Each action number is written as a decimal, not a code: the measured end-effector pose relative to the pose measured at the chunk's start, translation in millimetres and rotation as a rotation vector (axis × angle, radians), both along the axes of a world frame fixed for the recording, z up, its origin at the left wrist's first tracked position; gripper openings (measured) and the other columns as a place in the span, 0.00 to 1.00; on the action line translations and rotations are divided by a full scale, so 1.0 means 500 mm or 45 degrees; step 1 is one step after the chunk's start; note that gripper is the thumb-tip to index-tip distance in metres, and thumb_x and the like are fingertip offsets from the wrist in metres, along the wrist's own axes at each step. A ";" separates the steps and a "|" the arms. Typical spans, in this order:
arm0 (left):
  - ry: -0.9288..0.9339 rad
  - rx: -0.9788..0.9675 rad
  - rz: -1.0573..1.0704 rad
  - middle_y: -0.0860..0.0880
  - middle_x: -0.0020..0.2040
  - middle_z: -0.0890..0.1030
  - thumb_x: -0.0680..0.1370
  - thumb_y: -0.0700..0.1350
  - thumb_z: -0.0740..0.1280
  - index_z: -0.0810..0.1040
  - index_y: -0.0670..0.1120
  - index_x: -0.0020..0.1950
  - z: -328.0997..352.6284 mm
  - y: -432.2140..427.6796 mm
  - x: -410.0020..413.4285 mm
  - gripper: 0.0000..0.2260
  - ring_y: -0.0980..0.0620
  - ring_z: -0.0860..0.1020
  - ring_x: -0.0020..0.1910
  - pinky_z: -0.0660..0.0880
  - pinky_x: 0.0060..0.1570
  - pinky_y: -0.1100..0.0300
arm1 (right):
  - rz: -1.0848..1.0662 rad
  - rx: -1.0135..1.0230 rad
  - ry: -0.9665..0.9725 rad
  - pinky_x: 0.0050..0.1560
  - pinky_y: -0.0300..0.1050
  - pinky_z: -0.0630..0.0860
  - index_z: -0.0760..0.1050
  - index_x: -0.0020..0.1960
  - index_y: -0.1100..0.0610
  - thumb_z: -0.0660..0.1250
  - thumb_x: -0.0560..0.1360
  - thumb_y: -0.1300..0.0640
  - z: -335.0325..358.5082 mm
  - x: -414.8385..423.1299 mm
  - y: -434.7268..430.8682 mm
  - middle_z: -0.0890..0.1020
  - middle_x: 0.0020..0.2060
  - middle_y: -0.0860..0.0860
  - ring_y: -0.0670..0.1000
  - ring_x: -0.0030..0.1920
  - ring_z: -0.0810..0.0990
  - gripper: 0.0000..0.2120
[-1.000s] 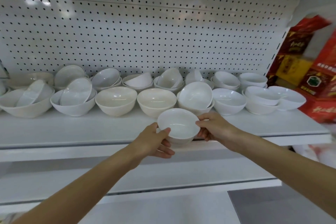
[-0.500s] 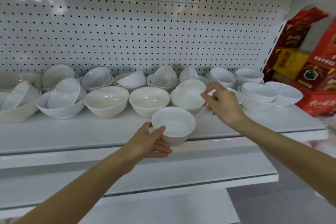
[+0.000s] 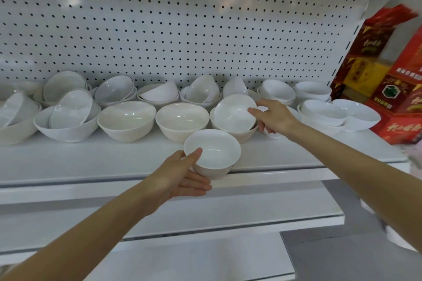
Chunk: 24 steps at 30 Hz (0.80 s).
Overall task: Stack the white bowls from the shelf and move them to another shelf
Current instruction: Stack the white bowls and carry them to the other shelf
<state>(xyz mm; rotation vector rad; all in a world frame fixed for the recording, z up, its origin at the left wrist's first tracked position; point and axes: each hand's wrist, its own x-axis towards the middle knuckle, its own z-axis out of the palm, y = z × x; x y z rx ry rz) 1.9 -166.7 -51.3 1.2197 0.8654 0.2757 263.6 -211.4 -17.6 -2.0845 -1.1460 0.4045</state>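
**Building the stack: one bowl in your left hand, the next under your right.**

On the white metal shelf [image 3: 91, 162], the rows of white and cream ceramic bowls [image 3: 127, 118] are nearly all unstacked, so the task looks early. Your left hand [image 3: 180, 175] holds the small glossy white bowl [image 3: 212, 153] upright at the shelf's front edge, thumb on its rim and fingers curled beneath. Further right, your right hand [image 3: 274, 118] is spread at the tilted white bowl [image 3: 234, 113], which leans inside a cream bowl [image 3: 245, 136]. Its forefinger touches the rim, with no pinch closed yet. Next, I judge, you pinch that rim, lift it clear of its neighbours and lower it level into the held bowl. Glazed ware slides, so keep your left grip firm. Red cartons [image 3: 399, 102] stand far right.
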 end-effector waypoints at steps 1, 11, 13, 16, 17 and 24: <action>0.004 0.011 -0.005 0.35 0.44 0.84 0.78 0.55 0.63 0.66 0.46 0.66 -0.001 0.001 0.001 0.21 0.41 0.85 0.44 0.82 0.46 0.50 | 0.008 0.008 0.037 0.23 0.33 0.66 0.74 0.55 0.53 0.63 0.78 0.51 0.000 0.000 0.000 0.78 0.29 0.56 0.44 0.18 0.68 0.09; -0.016 0.024 -0.010 0.35 0.44 0.84 0.78 0.57 0.62 0.64 0.51 0.69 -0.002 0.001 -0.003 0.22 0.40 0.84 0.44 0.81 0.47 0.49 | -0.090 0.047 -0.066 0.41 0.41 0.68 0.75 0.44 0.69 0.60 0.77 0.62 -0.014 -0.004 0.020 0.78 0.25 0.56 0.41 0.23 0.73 0.11; -0.013 0.022 -0.020 0.35 0.45 0.84 0.78 0.58 0.62 0.64 0.52 0.69 -0.002 0.000 -0.006 0.22 0.40 0.84 0.44 0.81 0.48 0.48 | -0.119 0.070 -0.073 0.41 0.42 0.68 0.75 0.43 0.69 0.59 0.77 0.62 -0.009 -0.003 0.021 0.77 0.26 0.58 0.47 0.27 0.73 0.11; -0.012 0.010 -0.049 0.34 0.49 0.83 0.77 0.60 0.61 0.64 0.51 0.69 0.000 -0.003 -0.009 0.24 0.39 0.84 0.45 0.81 0.50 0.47 | -0.168 0.168 -0.064 0.36 0.43 0.67 0.67 0.33 0.63 0.60 0.76 0.64 0.015 -0.005 0.018 0.76 0.26 0.62 0.49 0.26 0.70 0.13; -0.010 -0.006 -0.050 0.33 0.49 0.82 0.78 0.61 0.60 0.64 0.50 0.70 0.004 -0.003 -0.010 0.25 0.40 0.84 0.45 0.81 0.50 0.48 | -0.177 0.206 -0.026 0.33 0.42 0.66 0.65 0.31 0.61 0.60 0.76 0.64 0.028 -0.008 0.016 0.76 0.24 0.59 0.48 0.24 0.68 0.15; 0.044 -0.124 -0.038 0.33 0.51 0.82 0.71 0.70 0.57 0.74 0.47 0.48 0.021 -0.003 -0.011 0.26 0.39 0.83 0.50 0.77 0.58 0.47 | 0.035 0.246 0.451 0.29 0.38 0.63 0.68 0.32 0.61 0.59 0.79 0.66 0.095 -0.085 -0.045 0.74 0.24 0.58 0.44 0.17 0.64 0.16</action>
